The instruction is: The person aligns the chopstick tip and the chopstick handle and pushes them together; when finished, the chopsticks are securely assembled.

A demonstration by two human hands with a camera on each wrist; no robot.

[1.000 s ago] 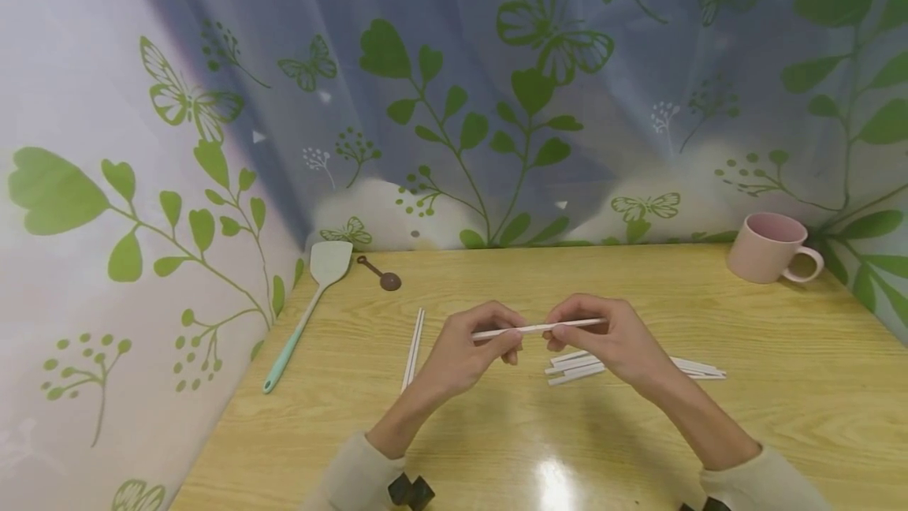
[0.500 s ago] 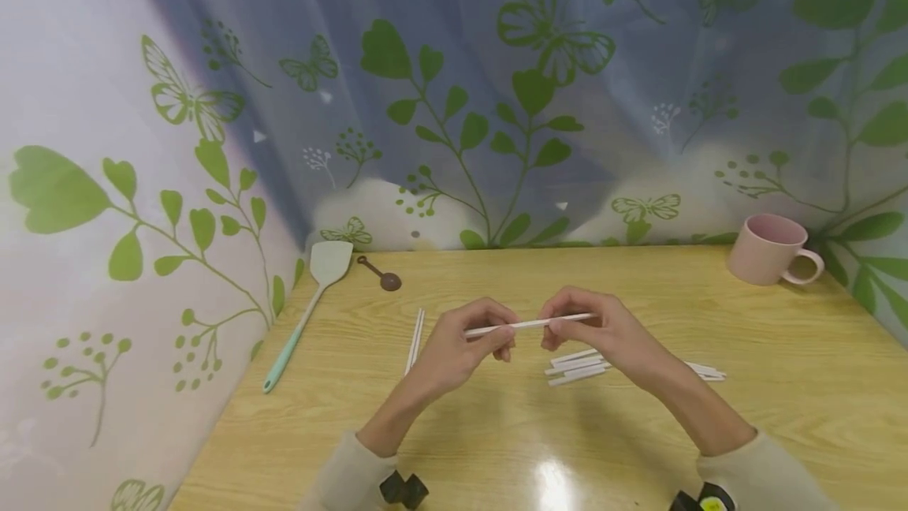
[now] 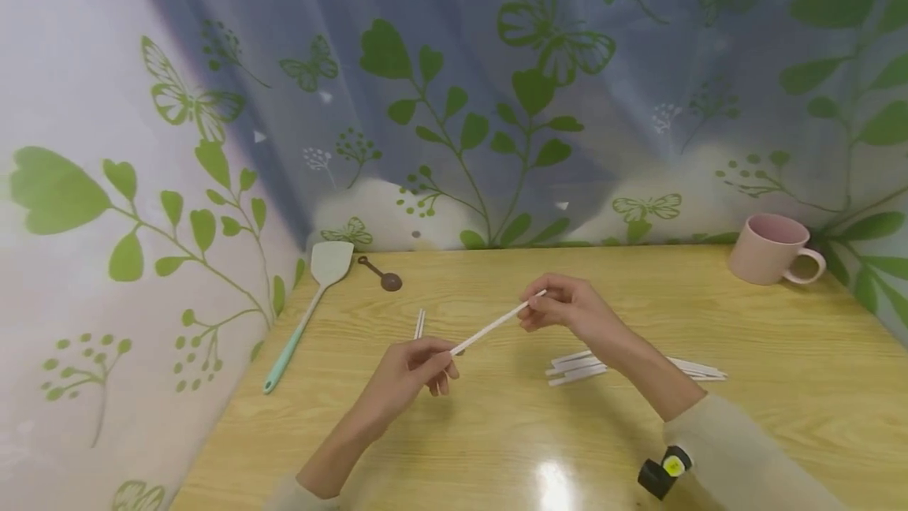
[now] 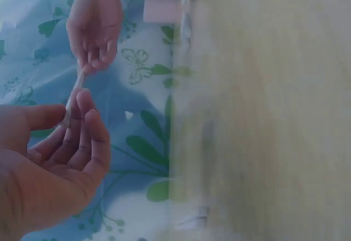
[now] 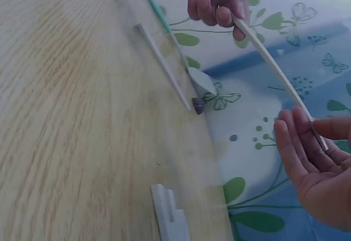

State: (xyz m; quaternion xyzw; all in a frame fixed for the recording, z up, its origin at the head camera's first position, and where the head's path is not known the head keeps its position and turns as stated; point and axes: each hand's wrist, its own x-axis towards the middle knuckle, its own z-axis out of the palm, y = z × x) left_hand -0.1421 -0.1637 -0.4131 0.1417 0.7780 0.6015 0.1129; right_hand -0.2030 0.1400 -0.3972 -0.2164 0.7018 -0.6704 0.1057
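Note:
A thin white stick (image 3: 489, 328) is held slantwise above the table between both hands. My left hand (image 3: 406, 375) pinches its lower left end between thumb and fingers. At the upper right end, my right hand (image 3: 567, 307) pinches it the same way. The right wrist view shows the stick (image 5: 274, 68) straight along its length, running from one hand to the other. Beneath my right forearm lies a pile of similar white sticks (image 3: 576, 369), partly covered by the arm. Two more white sticks (image 3: 420, 323) lie side by side behind my left hand, which hides their near ends.
A spatula (image 3: 312, 307) with a mint handle lies along the table's left side. Near it, at the back edge, is a small brown scoop (image 3: 389, 281). A pink mug (image 3: 762, 251) stands at the back right. A patterned curtain (image 3: 454, 101) hangs behind the wooden table (image 3: 496, 448).
My left hand has moved left and toward me, my right hand slightly up and away. The stick has gone from nearly level to slanted, with more of it showing between the hands.

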